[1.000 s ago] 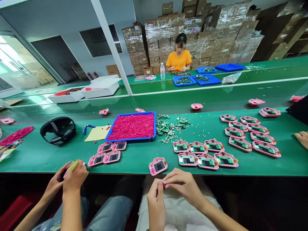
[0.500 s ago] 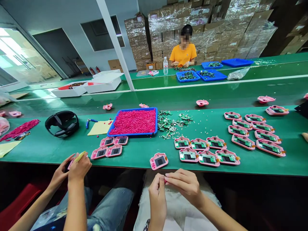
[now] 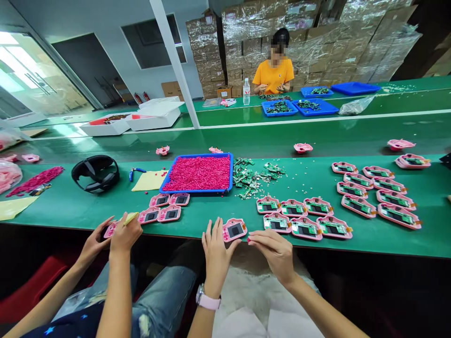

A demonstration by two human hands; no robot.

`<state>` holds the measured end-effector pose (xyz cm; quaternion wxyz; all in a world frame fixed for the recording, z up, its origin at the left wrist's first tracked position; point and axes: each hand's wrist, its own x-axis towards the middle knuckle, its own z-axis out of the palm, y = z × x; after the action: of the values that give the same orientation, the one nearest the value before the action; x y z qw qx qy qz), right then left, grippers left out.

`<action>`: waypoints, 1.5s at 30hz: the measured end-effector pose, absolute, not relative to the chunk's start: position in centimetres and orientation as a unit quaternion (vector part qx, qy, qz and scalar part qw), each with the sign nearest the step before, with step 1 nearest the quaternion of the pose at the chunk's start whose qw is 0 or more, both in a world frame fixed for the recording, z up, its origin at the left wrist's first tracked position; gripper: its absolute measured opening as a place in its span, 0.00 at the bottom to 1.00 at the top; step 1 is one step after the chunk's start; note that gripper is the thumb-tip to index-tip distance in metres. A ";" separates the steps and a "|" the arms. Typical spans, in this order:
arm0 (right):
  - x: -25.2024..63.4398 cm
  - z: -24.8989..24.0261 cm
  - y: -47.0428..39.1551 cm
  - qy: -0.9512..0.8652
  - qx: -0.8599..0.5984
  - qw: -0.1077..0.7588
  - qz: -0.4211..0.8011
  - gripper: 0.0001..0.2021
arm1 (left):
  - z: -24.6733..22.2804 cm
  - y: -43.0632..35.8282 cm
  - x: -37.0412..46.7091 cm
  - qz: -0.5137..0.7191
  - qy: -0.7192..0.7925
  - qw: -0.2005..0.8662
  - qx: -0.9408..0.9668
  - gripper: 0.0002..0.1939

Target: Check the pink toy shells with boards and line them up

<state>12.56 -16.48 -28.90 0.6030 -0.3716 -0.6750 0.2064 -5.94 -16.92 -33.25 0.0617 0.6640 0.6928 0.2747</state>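
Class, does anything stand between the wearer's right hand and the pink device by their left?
Nothing visible does. The right hand, pinching a small red piece, is just right of the pink device, a narrow gap between. The left hand flanks the other side, thumb by the near edge.

Bright daylight through glass doors (image 3: 31,77) at upper left, pale glare on the green surface (image 3: 66,133), glinting plastic wrap (image 3: 313,65), deep shadow underneath, stretched wide-angle edges.
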 end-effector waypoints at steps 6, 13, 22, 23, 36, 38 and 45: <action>11.4 -28.6 -14.9 -0.707 -0.335 0.589 0.203 0.06 | -32.0 -17.2 -5.9 0.321 0.681 0.112 0.649 0.25; 11.4 -27.4 -15.1 -0.749 -0.271 0.576 0.184 0.10 | -28.8 -20.8 -4.3 0.366 0.654 0.184 0.636 0.31; 12.5 -26.6 -16.3 -0.773 -0.275 0.555 0.137 0.11 | -27.8 -22.2 -3.4 0.367 0.648 0.153 0.649 0.33; 12.6 -26.7 -16.4 -0.774 -0.278 0.552 0.136 0.12 | -27.8 -22.1 -3.4 0.366 0.648 0.147 0.651 0.33; 11.6 -25.8 -16.3 -0.624 -0.358 0.530 0.449 0.06 | -27.1 -21.9 -3.0 0.405 0.693 0.139 0.581 0.25; 11.5 -26.1 -16.5 -0.602 -0.367 0.527 0.475 0.07 | -27.0 -21.5 -4.0 0.421 0.707 0.128 0.554 0.27; 12.3 -26.2 -13.8 -0.691 -0.341 0.408 0.489 0.12 | -26.5 -20.5 -9.1 0.465 0.712 0.176 0.495 0.24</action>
<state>12.30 -13.79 -26.22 0.4077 -0.3415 -0.6912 0.4893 -9.06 -20.52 -26.51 0.1755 0.4953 0.7124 0.4652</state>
